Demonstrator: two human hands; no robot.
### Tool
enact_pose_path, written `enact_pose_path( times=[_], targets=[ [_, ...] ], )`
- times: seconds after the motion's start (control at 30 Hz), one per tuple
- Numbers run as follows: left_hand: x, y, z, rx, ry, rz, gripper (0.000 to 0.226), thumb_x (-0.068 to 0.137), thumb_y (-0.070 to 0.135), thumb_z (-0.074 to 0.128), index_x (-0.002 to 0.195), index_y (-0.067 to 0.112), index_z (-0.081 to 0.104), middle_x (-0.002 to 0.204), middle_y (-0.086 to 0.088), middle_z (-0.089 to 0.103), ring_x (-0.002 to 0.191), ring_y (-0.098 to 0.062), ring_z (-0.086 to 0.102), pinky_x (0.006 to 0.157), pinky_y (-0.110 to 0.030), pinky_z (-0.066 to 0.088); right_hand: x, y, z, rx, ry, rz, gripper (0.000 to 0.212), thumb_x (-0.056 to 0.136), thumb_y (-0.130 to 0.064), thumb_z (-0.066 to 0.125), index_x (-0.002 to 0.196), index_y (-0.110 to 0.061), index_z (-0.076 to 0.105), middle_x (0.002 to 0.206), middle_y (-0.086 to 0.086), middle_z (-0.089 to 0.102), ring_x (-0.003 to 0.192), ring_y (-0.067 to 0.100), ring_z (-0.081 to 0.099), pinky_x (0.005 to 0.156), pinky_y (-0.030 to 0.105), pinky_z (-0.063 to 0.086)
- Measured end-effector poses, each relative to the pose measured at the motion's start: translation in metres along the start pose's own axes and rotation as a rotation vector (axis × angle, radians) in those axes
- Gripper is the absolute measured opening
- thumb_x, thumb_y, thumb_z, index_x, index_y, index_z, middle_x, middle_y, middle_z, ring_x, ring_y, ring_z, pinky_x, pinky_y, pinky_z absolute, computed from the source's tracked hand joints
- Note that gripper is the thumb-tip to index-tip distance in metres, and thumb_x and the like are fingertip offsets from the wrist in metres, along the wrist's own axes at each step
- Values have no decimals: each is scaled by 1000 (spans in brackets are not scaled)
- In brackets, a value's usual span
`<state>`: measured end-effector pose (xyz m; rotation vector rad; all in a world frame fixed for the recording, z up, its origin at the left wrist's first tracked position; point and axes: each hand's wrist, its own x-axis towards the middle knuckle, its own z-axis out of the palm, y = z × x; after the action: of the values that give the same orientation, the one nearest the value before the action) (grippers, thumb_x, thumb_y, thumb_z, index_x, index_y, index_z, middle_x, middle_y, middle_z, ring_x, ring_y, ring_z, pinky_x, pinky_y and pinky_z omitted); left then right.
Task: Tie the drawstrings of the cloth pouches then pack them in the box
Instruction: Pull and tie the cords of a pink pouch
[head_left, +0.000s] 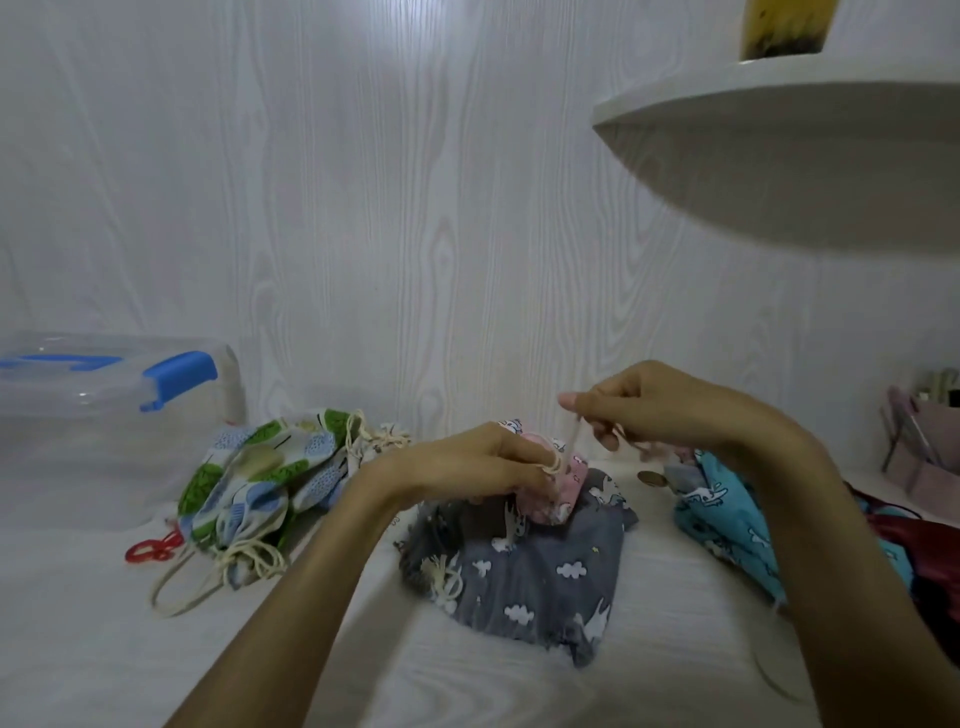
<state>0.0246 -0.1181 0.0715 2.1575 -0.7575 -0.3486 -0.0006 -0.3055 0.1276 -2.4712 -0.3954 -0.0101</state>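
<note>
The grey cloud-print pouch lay nearest, mid-bench. On it, the left hand pinned the pink pouch while the right hand pinched its drawstring taut. Best pull steadily, keeping the neck pinned, so the knot cinches snug.

Single head cam, wide-angle, worn by the person, looks fwd & slightly down from close above the white table toward the wood-grain wall, both forearms reaching in from the bottom edge, plastic box at far left, shelf upper right.
</note>
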Motion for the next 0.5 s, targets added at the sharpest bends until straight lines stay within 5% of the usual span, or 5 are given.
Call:
enact_pose_path(
  times=[0.1, 0.2, 0.27, 0.3, 0.5],
  targets=[
    [1, 5, 8, 114, -18, 80, 27, 95, 24, 56, 96, -2, 63, 68, 3, 49, 62, -7, 45, 69, -19, 39, 2, -10, 9, 56, 78, -140, 40, 88, -47, 54, 60, -18, 60, 59, -6, 60, 57, 7, 52, 62, 19, 43],
    [2, 2, 10, 146, 0, 118, 39, 99, 27, 49, 90, -10, 60, 73, -20, 54, 66, -21, 50, 73, -44, 44, 4, -21, 24, 82, 41, -312, 34, 86, -53, 46, 87, -32, 72, 98, -11, 69, 91, 8, 62, 79, 23, 46],
    [1, 0, 8, 115, 18, 124, 43, 100, 20, 45, 76, -14, 55, 57, -5, 49, 56, -12, 46, 68, -46, 44, 6, -23, 27, 147, 32, -353, 36, 89, -52, 39, 102, -35, 69, 114, -19, 63, 104, -8, 54, 85, 13, 38],
    [0, 0, 6, 78, 26, 110, 40, 101, 19, 44, 81, -11, 60, 53, 9, 53, 53, -2, 49, 65, -16, 48, 7, -19, 26, 182, 62, -342, 33, 94, -45, 39, 105, -33, 67, 113, -19, 63, 103, -9, 53, 84, 12, 38],
    [-5, -4, -6, -74, 113, 51, 32, 97, 35, 48, 109, 16, 72, 61, 10, 49, 55, -6, 39, 50, -15, 33, 17, 14, 19, -155, 15, -339, 45, 83, 2, 62, 111, -34, 62, 99, -25, 56, 88, -15, 49, 68, 3, 37]
  ],
)
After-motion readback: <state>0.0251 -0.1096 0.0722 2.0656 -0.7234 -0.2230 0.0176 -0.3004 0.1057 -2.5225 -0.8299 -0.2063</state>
